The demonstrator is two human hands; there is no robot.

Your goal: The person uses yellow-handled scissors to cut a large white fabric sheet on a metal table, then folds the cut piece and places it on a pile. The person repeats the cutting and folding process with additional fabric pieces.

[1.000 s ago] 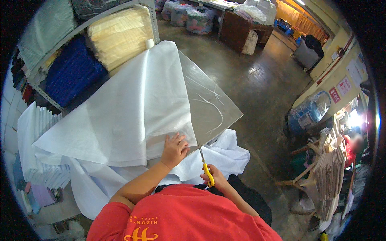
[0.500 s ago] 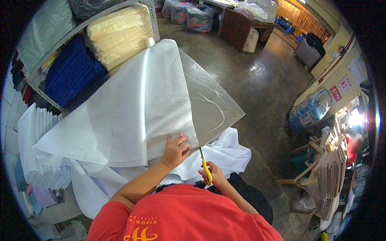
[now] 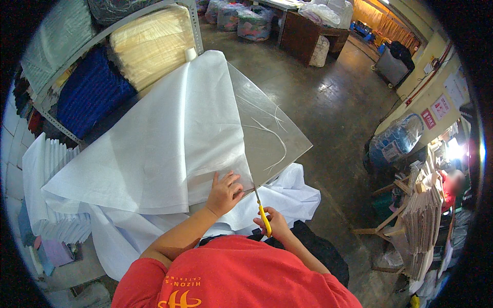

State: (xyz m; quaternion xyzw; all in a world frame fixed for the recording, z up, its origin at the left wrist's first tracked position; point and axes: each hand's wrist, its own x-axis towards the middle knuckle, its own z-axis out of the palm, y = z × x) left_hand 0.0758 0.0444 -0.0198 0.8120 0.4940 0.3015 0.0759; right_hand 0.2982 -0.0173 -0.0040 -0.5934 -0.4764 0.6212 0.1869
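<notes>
A large white cloth (image 3: 144, 143) lies folded over a table with a glassy grey top (image 3: 295, 145), its lower part hanging in loose folds toward me. My left hand (image 3: 224, 195) rests on the cloth near its front right corner, fingers spread. In my right hand (image 3: 278, 225) is a pair of scissors (image 3: 264, 220) with yellow handles. Their blades point away from me and reach the cloth's corner at the table's front edge. Whether the blades are parted is too small to tell. Thin white strips (image 3: 282, 141) lie on the bare tabletop right of the cloth.
A metal shelf (image 3: 196, 31) with wrapped cream and blue fabric stacks stands at the back left. Folded white cloths (image 3: 43, 190) are piled at the left. To the right are a plastic-wrapped blue drum (image 3: 395, 141), a wooden rack (image 3: 387, 223) and another person (image 3: 452, 187).
</notes>
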